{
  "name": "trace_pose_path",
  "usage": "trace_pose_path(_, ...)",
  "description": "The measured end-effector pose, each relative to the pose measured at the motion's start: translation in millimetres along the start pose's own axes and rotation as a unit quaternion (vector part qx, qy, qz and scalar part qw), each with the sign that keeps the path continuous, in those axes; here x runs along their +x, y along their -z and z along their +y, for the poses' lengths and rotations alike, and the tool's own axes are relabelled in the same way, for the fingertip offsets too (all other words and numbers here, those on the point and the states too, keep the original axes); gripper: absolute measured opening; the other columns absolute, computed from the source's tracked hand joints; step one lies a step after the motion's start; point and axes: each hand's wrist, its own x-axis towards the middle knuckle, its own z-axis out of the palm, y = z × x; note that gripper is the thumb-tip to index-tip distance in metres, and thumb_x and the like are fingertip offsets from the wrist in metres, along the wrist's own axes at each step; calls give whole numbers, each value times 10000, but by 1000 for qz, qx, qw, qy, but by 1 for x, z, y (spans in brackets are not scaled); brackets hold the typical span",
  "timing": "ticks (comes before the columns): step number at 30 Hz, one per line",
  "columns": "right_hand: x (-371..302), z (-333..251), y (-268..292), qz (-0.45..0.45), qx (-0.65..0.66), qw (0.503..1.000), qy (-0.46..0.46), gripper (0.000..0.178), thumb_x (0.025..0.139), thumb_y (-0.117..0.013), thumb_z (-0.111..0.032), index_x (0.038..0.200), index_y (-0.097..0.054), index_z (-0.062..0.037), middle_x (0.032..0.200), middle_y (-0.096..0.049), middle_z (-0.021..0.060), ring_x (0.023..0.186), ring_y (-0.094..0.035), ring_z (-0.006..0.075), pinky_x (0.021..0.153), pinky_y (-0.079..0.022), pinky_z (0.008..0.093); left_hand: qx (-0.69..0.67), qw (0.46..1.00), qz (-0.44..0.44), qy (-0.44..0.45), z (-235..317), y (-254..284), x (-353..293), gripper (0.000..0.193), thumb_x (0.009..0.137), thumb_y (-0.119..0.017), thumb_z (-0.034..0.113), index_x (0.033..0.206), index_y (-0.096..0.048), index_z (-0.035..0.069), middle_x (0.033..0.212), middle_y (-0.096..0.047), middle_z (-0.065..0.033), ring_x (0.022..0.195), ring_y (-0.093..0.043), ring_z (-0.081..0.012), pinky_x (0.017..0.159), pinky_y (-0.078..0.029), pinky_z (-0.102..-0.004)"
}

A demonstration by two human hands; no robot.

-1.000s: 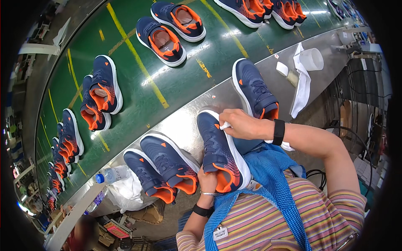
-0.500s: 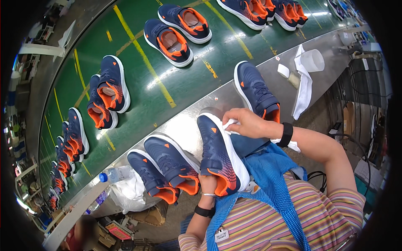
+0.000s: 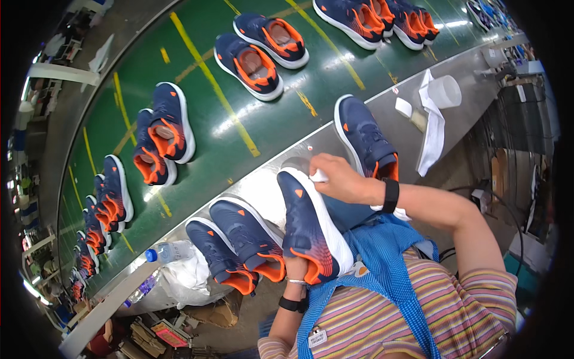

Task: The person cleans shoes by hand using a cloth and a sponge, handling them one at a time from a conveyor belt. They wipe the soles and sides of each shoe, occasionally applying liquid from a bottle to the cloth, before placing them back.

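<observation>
Left hand (image 3: 295, 268) partly inside navy shoe (image 3: 304, 224)

strong white glare on metal ledge (image 3: 262, 190), streaky reflections on green belt (image 3: 278, 127), curved edges, black corners

This is a shoe factory, by all appearances a production line. A long green belt (image 3: 209, 161) marked with yellow lines (image 3: 210, 78) carries pair after pair of matching navy-and-orange shoes (image 3: 232, 55), set out at intervals along it. A metal bench (image 3: 397, 131) runs along the belt's near edge, with a person (image 3: 430, 299) in a blue apron (image 3: 382, 239) beside it; past the belt's far edge lies clutter (image 3: 54, 45) too small to make out
</observation>
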Motion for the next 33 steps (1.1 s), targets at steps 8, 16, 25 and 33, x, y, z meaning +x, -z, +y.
trace_pose_path(8, -22, -37, 47, 76, 498, 830, -239, 124, 787, -587, -56, 872, -512, -7, 756, -567, 54, 621, -553, 105, 525, -466, 246, 23, 994, 1, -110, 26, -12, 13, 240, 837, -469, 32, 1063, -530, -17, 973, -593, -56, 813, -574, -135, 704, -479, -247)
trace_pose_path(16, -45, -62, 50, 64, 568, 802, -177, 168, 791, -613, -76, 940, -560, -19, 822, -596, 36, 715, -557, 68, 633, -452, 201, -13, 988, -25, -154, 51, -46, 11, 240, 840, -468, 42, 1065, -533, -14, 964, -592, -53, 803, -572, -128, 688, -479, -242)
trace_pose_path(25, -43, -69, 44, 132, 471, 849, -201, 120, 750, -613, -33, 808, -509, -32, 728, -580, 45, 634, -559, 83, 539, -448, 217, 19, 995, -14, -97, 52, -66, -4, 229, 854, -457, 64, 1066, -512, -2, 956, -568, -59, 811, -545, -136, 692, -462, -258)
trace_pose_path(33, -42, -65, 32, 166, 498, 815, -245, 143, 678, -601, -54, 759, -493, -10, 647, -536, 60, 578, -499, 106, 494, -398, 255, 142, 977, -24, -157, 60, -77, -26, 308, 852, -428, 32, 1152, -427, -39, 1082, -519, -102, 943, -509, -180, 795, -428, -307)
